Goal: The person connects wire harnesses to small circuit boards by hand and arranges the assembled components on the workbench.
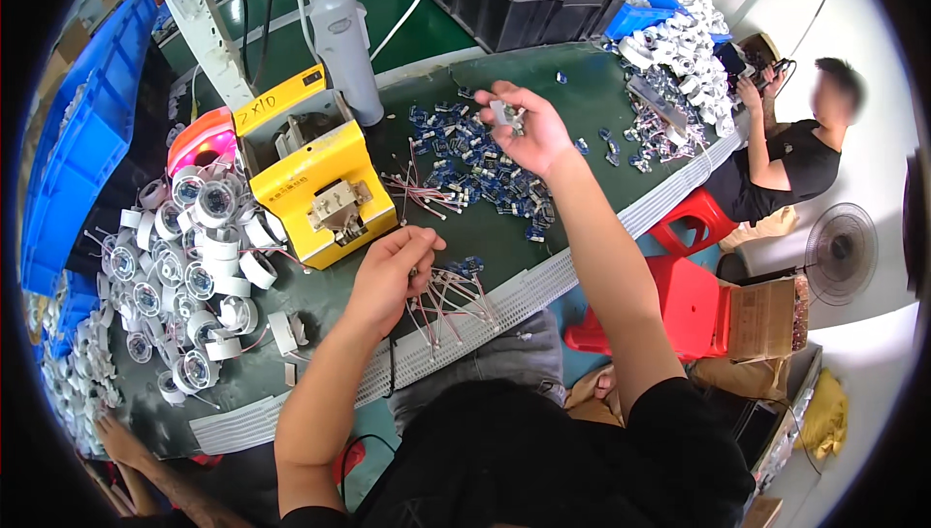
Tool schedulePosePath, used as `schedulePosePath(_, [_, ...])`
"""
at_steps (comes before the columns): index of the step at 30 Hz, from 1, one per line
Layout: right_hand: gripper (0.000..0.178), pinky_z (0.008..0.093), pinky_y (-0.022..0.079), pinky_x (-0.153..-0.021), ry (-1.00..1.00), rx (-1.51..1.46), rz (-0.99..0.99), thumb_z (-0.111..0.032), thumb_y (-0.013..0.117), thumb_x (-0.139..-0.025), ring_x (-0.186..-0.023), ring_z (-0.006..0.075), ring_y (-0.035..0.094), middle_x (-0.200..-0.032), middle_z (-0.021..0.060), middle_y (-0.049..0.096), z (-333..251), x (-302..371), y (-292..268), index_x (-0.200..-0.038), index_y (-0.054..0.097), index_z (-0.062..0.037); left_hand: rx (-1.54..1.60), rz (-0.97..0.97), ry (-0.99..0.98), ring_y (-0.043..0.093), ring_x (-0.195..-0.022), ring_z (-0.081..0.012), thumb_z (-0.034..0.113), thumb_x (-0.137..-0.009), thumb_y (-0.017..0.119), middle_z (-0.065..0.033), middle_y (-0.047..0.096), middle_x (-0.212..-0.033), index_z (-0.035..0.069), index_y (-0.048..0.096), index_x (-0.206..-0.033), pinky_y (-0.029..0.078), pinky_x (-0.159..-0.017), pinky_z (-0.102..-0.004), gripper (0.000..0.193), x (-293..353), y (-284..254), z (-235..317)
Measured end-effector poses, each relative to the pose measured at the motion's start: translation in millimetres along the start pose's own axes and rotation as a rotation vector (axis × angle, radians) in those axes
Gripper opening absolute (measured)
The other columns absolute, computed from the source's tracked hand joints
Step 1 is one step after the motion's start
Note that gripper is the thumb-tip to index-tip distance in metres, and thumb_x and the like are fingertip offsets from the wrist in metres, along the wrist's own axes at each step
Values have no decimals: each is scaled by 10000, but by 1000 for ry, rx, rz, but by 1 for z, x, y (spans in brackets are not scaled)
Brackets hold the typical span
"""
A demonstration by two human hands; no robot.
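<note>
Right hand (539, 136): raised over the far side of the blue board pile; fingers half curled, loosely gripping a small whitish part (508, 118). Exact contact points partly hidden.

Small whitish part: at the fingertips, above the tabletop; details too small to read.

Left hand (384, 274): lower, just beside the near right corner of the yellow machine (291, 200); fingers folded inward, thumb side close to index. Cannot tell whether anything is pinched inside.

Between hands: blue boards (490, 167) in a loose heap, with a bundle of thin leads (427, 196) at its left, beside the machine.

Under left hand, nearer the body: a second spread of leads (451, 307), reaching onto the light perforated strip (538, 288) along the table's front edge.

Left limit: machine body, then white round housings (199, 271) heaped against its left side.

Far limit: grey cylindrical tool (346, 58) behind the machine; black crate (514, 6) at the back.

Right limit: heap of white parts (679, 63), well apart from the right hand.

Room to move: green tabletop (582, 92) shows between right hand and that heap, with a few scattered boards; another stretch lies between boards and front strip.
</note>
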State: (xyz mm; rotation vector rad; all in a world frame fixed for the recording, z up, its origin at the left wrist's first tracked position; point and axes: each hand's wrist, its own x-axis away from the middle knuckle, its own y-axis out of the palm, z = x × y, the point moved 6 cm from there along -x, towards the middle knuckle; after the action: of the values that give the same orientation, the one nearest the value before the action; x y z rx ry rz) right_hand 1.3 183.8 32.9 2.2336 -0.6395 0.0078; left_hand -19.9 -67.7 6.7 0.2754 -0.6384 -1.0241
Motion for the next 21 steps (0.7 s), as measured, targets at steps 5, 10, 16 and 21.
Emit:
schedulePosePath(5, [221, 281, 485, -531, 5, 786, -69, -174, 661, -886, -664, 217, 624, -925, 107, 681, 2, 5, -22, -1055, 659, -30, -16, -4, 10, 359, -539, -47, 220, -1016, 538, 51, 444, -663, 36, 606, -952, 263, -488, -204, 206, -4, -1, -4])
schedulePosePath(10, [205, 431, 540, -828, -141, 2013, 15, -255, 723, -817, -894, 354, 691, -932, 169, 716, 8, 26, 1, -970, 768, -125, -402, 72, 163, 448, -626, -30, 208, -989, 592, 38, 564, -713, 15, 677, -927, 361, -567, -212, 220, -2, 2, -3])
schedulePosePath(16, [256, 447, 536, -870, -54, 2195, 22, -283, 749, -788, -945, 352, 684, -962, 178, 716, 2, 31, 3, -994, 763, -132, -506, 86, 177, 492, -694, -35, 190, -972, 607, 21, 629, -760, 5, 694, -939, 407, -632, -218, 208, 2, 1, -5])
schedulePosePath(21, [273, 439, 562, -842, -153, 2207, 37, -263, 765, -738, -933, 359, 695, -959, 180, 719, 0, 31, 3, -959, 761, -102, -583, 51, 186, 497, -690, -37, 178, -964, 608, 19, 624, -750, 6, 697, -940, 406, -631, -217, 196, 2, 3, 1])
